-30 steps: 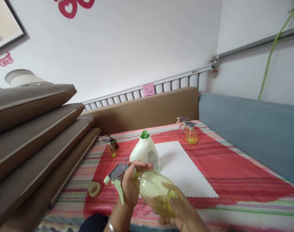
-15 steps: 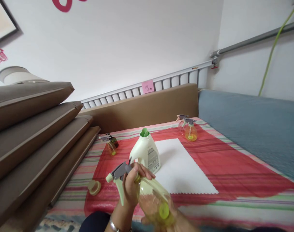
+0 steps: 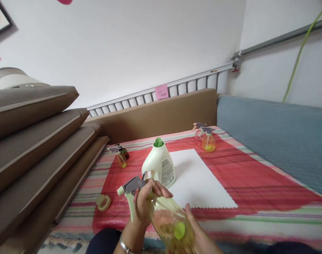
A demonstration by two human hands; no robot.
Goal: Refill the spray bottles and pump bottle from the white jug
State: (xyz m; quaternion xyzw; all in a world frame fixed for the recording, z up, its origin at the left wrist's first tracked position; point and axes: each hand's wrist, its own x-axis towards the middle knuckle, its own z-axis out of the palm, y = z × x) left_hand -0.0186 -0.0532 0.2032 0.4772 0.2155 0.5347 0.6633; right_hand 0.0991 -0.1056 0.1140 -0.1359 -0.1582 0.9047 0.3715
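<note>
A clear spray bottle (image 3: 167, 215) with yellowish liquid lies tilted across both my hands, its grey and pale green trigger head pointing up to the left. My left hand (image 3: 145, 203) is wrapped round its neck, just below the trigger. Lower down, my right hand (image 3: 199, 234) cups the base and side, with the thumb along the edge; its other fingers show only partly through the plastic. Just beyond stands a large pale green detergent jug (image 3: 159, 160), its green spout uncovered. To the left, a pale round cap (image 3: 103, 203) rests on the red sheet.
A white scalloped sheet (image 3: 200, 180) lies on the red translucent sheet (image 3: 245, 169) over striped cloth. Spray bottles stand at back right (image 3: 209, 141) and back left (image 3: 121, 158). Stacked brown cushions (image 3: 44, 141) rise at left; a blue padded side (image 3: 272, 130) borders the right.
The spray bottle stays tilted in both hands. My right thumb now shows raised beside the bottle, and the right hand looks less blurred. The view has shifted slightly.
</note>
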